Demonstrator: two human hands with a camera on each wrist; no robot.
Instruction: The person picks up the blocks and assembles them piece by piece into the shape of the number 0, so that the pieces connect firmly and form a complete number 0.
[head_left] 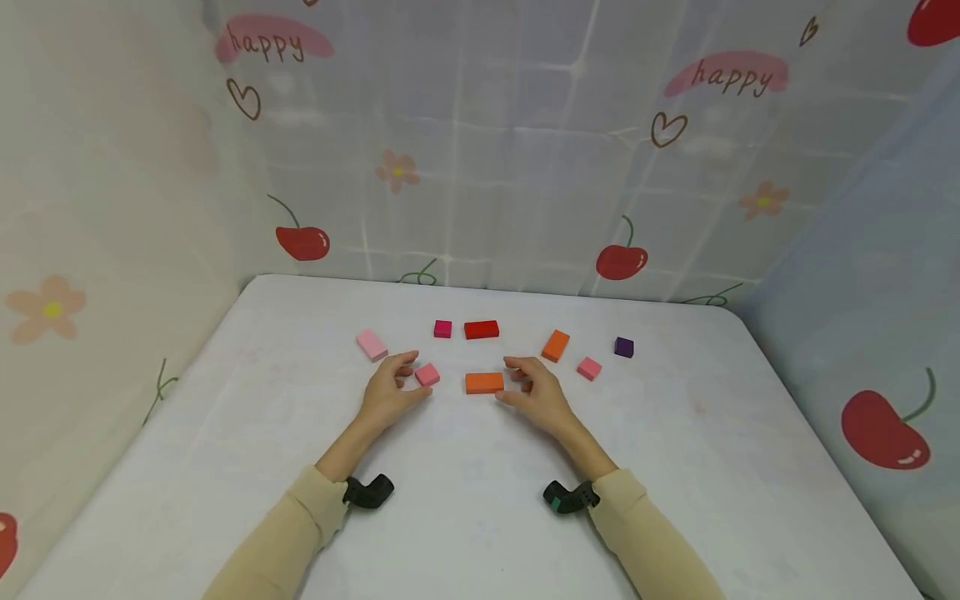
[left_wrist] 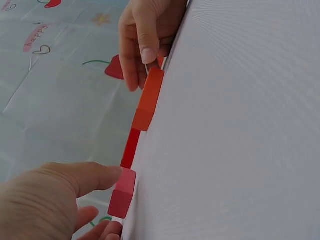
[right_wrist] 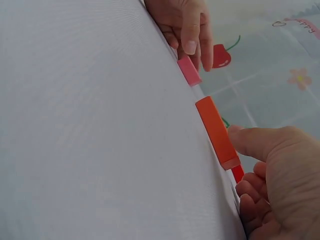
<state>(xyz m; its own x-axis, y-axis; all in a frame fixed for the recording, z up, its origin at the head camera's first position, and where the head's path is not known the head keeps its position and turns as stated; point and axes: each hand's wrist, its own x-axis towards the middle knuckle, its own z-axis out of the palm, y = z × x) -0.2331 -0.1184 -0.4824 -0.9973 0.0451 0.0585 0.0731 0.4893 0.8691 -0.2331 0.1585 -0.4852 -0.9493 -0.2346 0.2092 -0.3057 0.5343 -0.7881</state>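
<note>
We see the left hand (head_left: 387, 395) curved about the small pink block (head_left: 427, 375), its thumb and fingers apart, and the right hand (head_left: 542, 403) at the right end of the orange block (head_left: 484, 383), thumb and fingers likewise apart; neither appears to grip, though we cannot tell whether a fingertip grazes either block. Both blocks lie on the white table (head_left: 465, 533), between the hands. If we closed the left fingers unevenly, the small pink block could twist or skid, we judge, since it sits askew. A wide left sweep might knock the light pink block (head_left: 371, 345) just beside the fingers; the other orange block (head_left: 556, 346), near the right fingers, runs a similar risk. The red block (head_left: 482, 330) and magenta block (head_left: 442, 329) lie beyond, toward the far edge (head_left: 525, 293), crowding any forward push. We have more room nearer us, between the sleeves (head_left: 285, 533).
</note>
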